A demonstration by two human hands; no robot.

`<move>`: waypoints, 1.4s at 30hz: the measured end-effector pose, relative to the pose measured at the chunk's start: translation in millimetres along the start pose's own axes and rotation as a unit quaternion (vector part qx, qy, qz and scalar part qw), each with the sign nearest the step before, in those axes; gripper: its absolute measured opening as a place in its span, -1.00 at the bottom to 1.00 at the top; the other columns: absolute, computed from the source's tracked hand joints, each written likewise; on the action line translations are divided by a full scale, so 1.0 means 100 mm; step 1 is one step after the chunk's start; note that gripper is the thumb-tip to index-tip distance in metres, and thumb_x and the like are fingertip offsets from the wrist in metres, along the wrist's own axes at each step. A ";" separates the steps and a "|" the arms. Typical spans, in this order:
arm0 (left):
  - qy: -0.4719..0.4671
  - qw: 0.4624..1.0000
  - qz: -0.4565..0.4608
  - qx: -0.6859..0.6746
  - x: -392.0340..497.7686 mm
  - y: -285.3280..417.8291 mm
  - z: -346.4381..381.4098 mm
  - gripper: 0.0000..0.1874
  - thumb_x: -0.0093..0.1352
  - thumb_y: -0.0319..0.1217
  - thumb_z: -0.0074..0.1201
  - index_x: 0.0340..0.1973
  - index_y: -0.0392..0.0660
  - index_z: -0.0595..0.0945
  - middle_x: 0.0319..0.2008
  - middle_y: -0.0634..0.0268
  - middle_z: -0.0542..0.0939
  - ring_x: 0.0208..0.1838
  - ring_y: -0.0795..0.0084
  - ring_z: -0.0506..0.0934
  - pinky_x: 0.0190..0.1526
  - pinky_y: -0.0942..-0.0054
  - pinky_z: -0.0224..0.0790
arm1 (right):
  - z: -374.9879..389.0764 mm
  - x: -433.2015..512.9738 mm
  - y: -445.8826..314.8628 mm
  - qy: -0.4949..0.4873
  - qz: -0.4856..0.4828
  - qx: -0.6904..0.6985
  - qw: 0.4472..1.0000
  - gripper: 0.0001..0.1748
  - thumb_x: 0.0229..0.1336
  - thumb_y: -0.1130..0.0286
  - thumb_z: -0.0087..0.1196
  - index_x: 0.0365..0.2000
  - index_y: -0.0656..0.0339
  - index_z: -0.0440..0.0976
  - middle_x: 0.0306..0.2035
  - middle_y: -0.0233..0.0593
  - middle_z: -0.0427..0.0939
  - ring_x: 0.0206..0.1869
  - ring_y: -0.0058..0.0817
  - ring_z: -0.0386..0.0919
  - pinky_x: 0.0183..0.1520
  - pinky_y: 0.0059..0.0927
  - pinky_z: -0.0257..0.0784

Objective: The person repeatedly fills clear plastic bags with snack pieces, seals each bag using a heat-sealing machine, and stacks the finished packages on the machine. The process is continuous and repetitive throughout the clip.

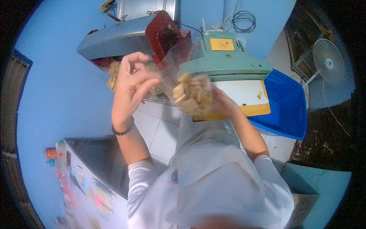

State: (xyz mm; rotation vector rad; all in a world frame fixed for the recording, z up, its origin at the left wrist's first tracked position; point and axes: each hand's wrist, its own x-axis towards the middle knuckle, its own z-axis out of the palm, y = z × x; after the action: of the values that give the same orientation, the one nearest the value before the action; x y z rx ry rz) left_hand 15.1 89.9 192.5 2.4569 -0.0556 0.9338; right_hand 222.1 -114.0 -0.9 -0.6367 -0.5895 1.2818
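Observation:
A clear plastic bag of pale tan, chip-like pieces point(192, 94) hangs in front of me, tilted and blurred by motion. My right hand point(224, 103) supports its filled end from the right; the bag partly hides those fingers. With thumb and fingertips, my left hand point(135, 83) pinches the bag's edge at the left. Right behind the bag stands a green bag sealing machine point(226, 67) with a white plate point(240, 91) edged in yellow. More of the tan pieces point(113, 75) lie behind my left hand, under a grey metal housing point(120, 41) with dark red ends.
A blue plastic tub point(288, 106) stands right of the sealing machine, near a fan point(328, 60). At lower left is a table point(94, 171) holding small items. Cables point(243, 21) hang on the blue wall. White tiles point(164, 134) cover the floor.

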 end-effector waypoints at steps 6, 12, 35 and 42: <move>0.186 0.905 -0.145 -0.354 -0.18 -0.27 0.73 -0.45 0.48 -0.33 0.03 0.32 -0.16 0.23 0.26 0.11 0.31 0.10 0.32 0.49 0.03 0.36 0.42 | 0.47 -0.21 -0.03 -0.055 -0.070 -0.066 0.994 0.40 -0.32 -0.09 0.53 0.41 0.15 -0.11 0.38 -0.17 0.14 0.41 -0.31 0.14 0.44 -0.23 0.08; 0.080 0.866 -0.170 -0.462 -0.83 0.02 1.70 0.05 0.22 -0.23 0.36 0.42 -0.06 -0.05 0.36 0.11 0.16 0.32 0.16 0.33 0.29 0.16 0.29 | 0.40 -0.24 0.09 0.081 -0.229 -0.335 0.910 0.27 -0.05 -0.09 0.37 0.42 0.26 -0.20 0.38 -0.11 0.08 0.42 -0.29 0.10 0.45 -0.26 -0.01; 0.141 0.915 -0.195 -0.324 -0.89 -0.38 2.04 -0.76 0.48 -0.48 -0.08 -0.03 -0.28 0.62 0.40 -0.06 0.23 0.50 0.07 0.11 0.44 0.17 -0.07 | 0.20 0.05 -0.19 0.182 -0.192 -0.437 0.860 -0.78 0.16 0.38 0.21 -0.26 0.34 0.65 0.05 -0.07 0.57 0.09 -0.33 0.53 0.12 -0.38 0.41; 0.126 0.878 -0.193 -0.421 -0.86 -0.61 1.85 -0.94 0.31 -0.67 0.14 -0.35 -0.28 0.66 0.13 0.13 0.53 0.35 0.20 0.36 0.31 0.27 0.18 | 0.32 -0.03 -0.44 0.166 -0.145 -0.515 0.829 -0.82 0.11 0.40 0.24 -0.32 0.31 0.66 -0.07 -0.19 0.61 -0.09 -0.43 0.58 0.01 -0.41 0.46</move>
State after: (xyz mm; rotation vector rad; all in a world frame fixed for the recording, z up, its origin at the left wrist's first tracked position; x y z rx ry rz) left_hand 75.2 43.4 -6.2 1.4586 0.0988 0.8053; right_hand 228.2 -121.2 53.1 -1.5562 -1.0356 0.4484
